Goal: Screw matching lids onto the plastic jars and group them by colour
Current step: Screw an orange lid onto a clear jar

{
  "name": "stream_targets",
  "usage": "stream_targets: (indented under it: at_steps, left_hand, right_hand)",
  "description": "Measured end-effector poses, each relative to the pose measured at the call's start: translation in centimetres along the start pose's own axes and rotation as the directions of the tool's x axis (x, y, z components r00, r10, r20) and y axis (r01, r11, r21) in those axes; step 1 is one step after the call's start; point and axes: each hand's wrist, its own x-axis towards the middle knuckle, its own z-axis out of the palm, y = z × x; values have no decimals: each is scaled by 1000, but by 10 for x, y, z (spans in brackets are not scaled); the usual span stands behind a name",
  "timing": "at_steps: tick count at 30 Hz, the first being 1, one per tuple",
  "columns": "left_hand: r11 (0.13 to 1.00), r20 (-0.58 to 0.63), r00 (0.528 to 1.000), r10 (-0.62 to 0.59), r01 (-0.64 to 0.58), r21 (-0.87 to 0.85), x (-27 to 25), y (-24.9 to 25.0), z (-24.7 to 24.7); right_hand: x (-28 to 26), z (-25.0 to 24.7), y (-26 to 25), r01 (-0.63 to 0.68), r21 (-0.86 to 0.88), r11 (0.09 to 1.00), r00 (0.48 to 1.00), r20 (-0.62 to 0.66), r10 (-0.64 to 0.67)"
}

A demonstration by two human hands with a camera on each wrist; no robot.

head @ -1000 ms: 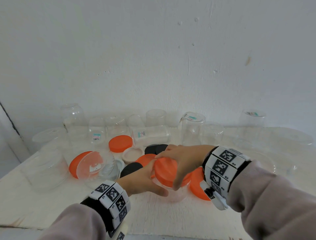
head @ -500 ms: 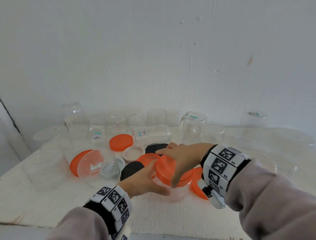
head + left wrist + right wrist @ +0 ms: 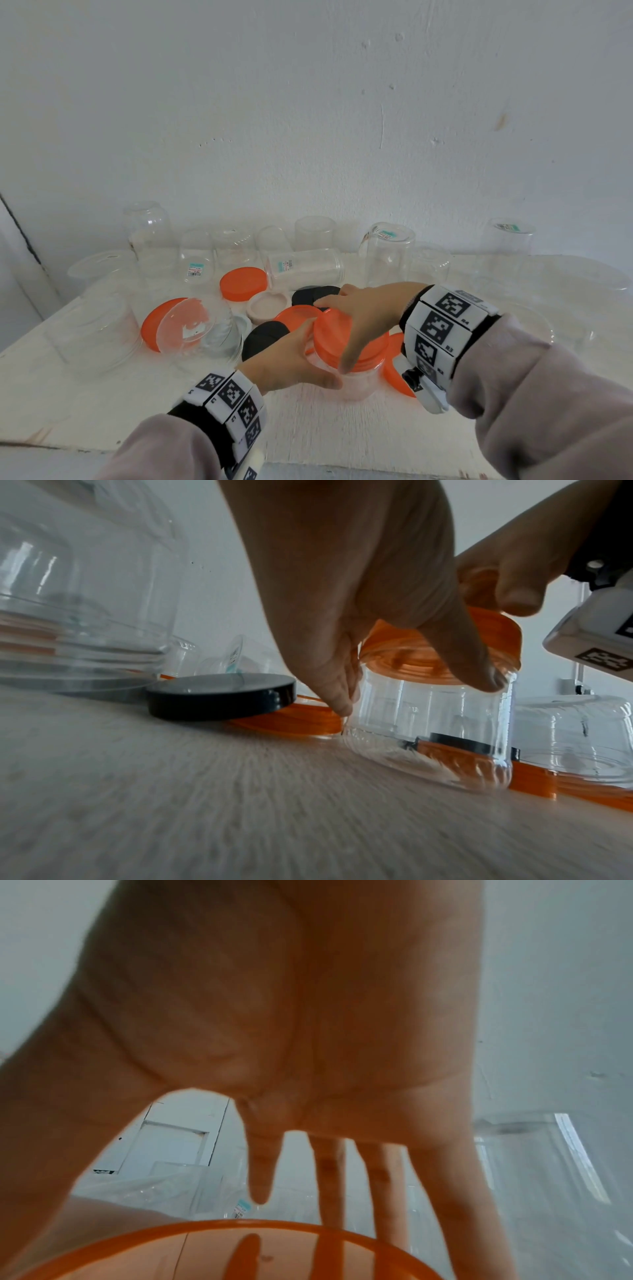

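A small clear jar (image 3: 354, 382) stands on the white table (image 3: 102, 404) with an orange lid (image 3: 330, 337) on its mouth. My left hand (image 3: 308, 356) grips the jar's side, thumb in front and fingers behind. My right hand (image 3: 346, 325) arches over the lid, thumb on the near rim and fingers curled down over the far rim. In the left wrist view the jar (image 3: 428, 723) looks slightly tilted and blurred under the orange lid (image 3: 445, 653). The right wrist view shows the right hand's fingers (image 3: 455, 1191) spread down past the orange lid (image 3: 274, 1253).
Several clear jars stand upside down along the wall, and one (image 3: 305, 270) lies on its side. Loose orange lids (image 3: 243, 282) (image 3: 397, 366), black lids (image 3: 263, 339) (image 3: 313, 294) and a pale lid (image 3: 267, 305) lie behind the hands. A lidded jar (image 3: 195, 330) lies at the left.
My right hand has turned a little on the orange lid, its fingers shifting round the rim. The left hand keeps its hold on the jar in about the same place.
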Motion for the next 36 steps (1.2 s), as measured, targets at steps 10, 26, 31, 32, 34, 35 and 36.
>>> stream_targets:
  at_steps: [10, 26, 31, 32, 34, 35, 36]
  left_hand:
    - [999, -35, 999, 6, -4, 43, -1, 0, 1]
    - [1000, -24, 1000, 14, -14, 17, -1, 0, 1]
    - [999, 0, 1000, 28, -28, -21, -2, 1, 2]
    - [999, 12, 999, 41, -40, -34, -2, 1, 2]
    - [997, 19, 998, 52, -51, -49, -2, 1, 3]
    - [998, 13, 999, 48, -47, -47, -1, 1, 2]
    - [998, 6, 999, 44, -44, -44, -1, 1, 2]
  right_hand:
    - [6, 8, 0, -45, 12, 999, 996, -80, 46]
    - [3, 6, -1, -57, 4, 998, 996, -69, 57]
    - [1, 0, -1, 55, 21, 998, 998, -26, -55]
    - [0, -1, -1, 74, 33, 997, 997, -19, -73]
    - [2, 0, 0, 81, 40, 996, 996, -31, -79]
    - [3, 1, 0, 71, 40, 997, 997, -44, -69]
    - [4, 2, 0, 53, 38, 998, 997, -60, -50]
